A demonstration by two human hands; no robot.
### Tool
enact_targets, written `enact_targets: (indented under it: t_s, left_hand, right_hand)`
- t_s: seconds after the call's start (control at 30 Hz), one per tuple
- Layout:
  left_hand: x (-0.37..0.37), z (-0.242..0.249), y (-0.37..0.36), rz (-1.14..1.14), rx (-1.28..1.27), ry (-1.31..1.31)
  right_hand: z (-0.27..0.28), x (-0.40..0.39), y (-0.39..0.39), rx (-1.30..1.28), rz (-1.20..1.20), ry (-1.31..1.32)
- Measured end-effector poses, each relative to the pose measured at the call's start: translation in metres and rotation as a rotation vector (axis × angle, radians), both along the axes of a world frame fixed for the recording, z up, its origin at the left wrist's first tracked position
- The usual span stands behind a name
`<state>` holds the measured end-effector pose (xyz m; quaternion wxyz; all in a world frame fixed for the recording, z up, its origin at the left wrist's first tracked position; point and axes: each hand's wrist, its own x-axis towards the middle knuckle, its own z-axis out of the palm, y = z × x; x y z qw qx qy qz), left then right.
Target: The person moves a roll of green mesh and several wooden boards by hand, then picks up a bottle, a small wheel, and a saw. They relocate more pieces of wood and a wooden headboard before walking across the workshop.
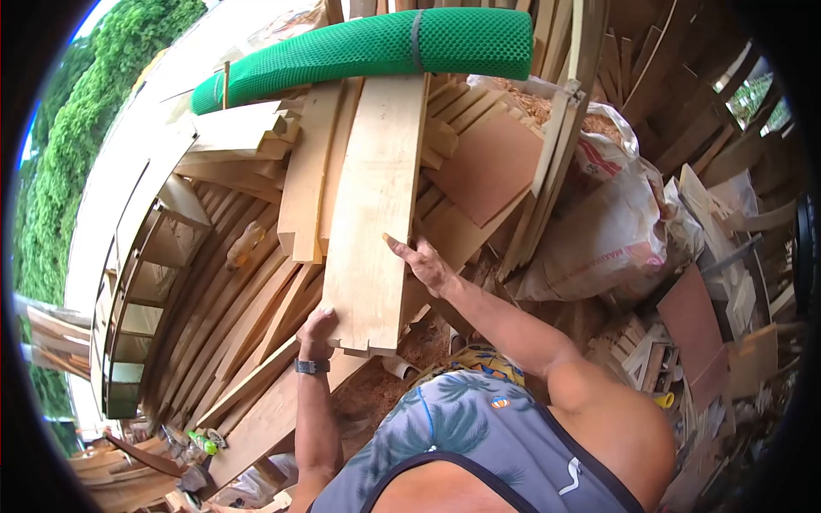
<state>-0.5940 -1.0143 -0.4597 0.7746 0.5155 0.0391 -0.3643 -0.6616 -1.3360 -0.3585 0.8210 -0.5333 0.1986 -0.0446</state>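
The person is holding a wide wooden plank (372, 214) that is lying on top of a big pile of boards (248, 299). The left hand (315, 332) is gripping the near end of the plank at its corner, with the fingers curled around the edge, and a dark watch (312, 366) is sitting on this wrist. The right hand (425, 261) is pressing on the right long edge of the plank, with the thumb stretched out over the top face and the other fingers wrapped under the edge, so I cannot tell exactly how they are placed. The far end of the plank is reaching under a roll of green mesh (368, 47). Just beside the plank, on the right, a reddish panel (492, 162) is leaning, and a full white sack (611, 227) is standing near it.
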Motion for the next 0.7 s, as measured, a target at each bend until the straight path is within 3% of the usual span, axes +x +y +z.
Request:
enact_targets:
  t_s: [0.03, 0.13, 0.23, 0.27, 0.3, 0.37, 0.43, 0.47, 0.53, 0.6, 0.67, 0.7]
  left_hand:
    - [-0.014, 0.041, -0.024, -0.012, 0.009, -0.027]
    - [-0.029, 0.08, -0.054, -0.091, -0.012, 0.004]
    - [-0.037, 0.082, -0.063, -0.093, -0.032, -0.023]
    - [-0.039, 0.084, -0.066, -0.091, -0.026, -0.029]
    - [-0.038, 0.083, -0.065, -0.102, -0.023, -0.043]
    - [-0.036, 0.08, -0.061, -0.132, -0.045, -0.051]
    - [-0.034, 0.079, -0.061, -0.144, -0.074, -0.045]
    - [-0.033, 0.075, -0.059, -0.144, -0.066, -0.035]
    - [-0.034, 0.073, -0.057, -0.144, -0.064, -0.028]
    - [-0.036, 0.077, -0.054, -0.097, -0.037, -0.027]
    - [-0.036, 0.065, -0.052, 0.004, 0.052, -0.156]
    - [-0.037, 0.068, -0.048, 0.073, 0.152, -0.166]
  right_hand:
    - [-0.013, 0.002, -0.001, -0.01, 0.011, -0.015]
    - [-0.033, 0.004, -0.008, 0.006, 0.054, -0.028]
    - [-0.033, 0.003, -0.029, -0.111, 0.108, -0.045]
    - [-0.028, 0.005, -0.032, -0.162, -0.056, 0.097]
    - [-0.028, 0.014, -0.057, -0.551, -0.141, 0.022]
    - [0.059, 0.03, -0.092, -0.917, -0.327, -0.046]
    - [0.104, 0.067, -0.155, -1.471, -0.537, -0.312]
    - [0.126, 0.087, -0.184, -1.602, -0.63, -0.249]
    - [0.169, 0.121, -0.239, -1.591, -0.887, 0.053]
    - [0.199, 0.15, -0.295, -1.075, -0.944, 0.475]
    - [0.174, 0.174, -0.39, -0.758, -0.574, 0.278]
    - [0.145, 0.199, -0.438, -0.573, -0.534, 0.187]
